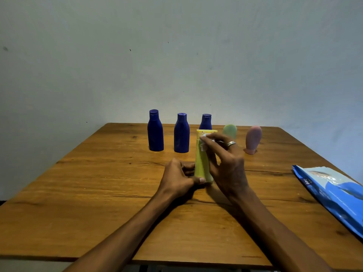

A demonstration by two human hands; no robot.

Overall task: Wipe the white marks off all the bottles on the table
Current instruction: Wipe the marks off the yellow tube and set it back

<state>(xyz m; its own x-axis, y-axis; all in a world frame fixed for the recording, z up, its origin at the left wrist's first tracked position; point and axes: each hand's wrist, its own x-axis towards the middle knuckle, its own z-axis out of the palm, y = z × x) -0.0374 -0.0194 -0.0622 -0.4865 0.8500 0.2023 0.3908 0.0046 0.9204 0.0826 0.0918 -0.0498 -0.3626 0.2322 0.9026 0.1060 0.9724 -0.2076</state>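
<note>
Our left hand [179, 176] gripped the base of the yellow-green bottle [202, 160], upright at mid-worktop [98, 193]. Our right hand [225, 163] pinched a white wipe [204, 143] against its upper part, near the cap.

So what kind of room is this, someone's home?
Probably a plain room at home, though I can't be sure: a bare painted wall, a wooden table pushed against it, toiletry bottles and a blue wipes pack.

You see a brown wooden surface [98, 193] with dark lines in it. A shiny blue plastic packet [334, 195] lies flat near its right edge. A plain pale wall [176, 55] stands behind.
</note>
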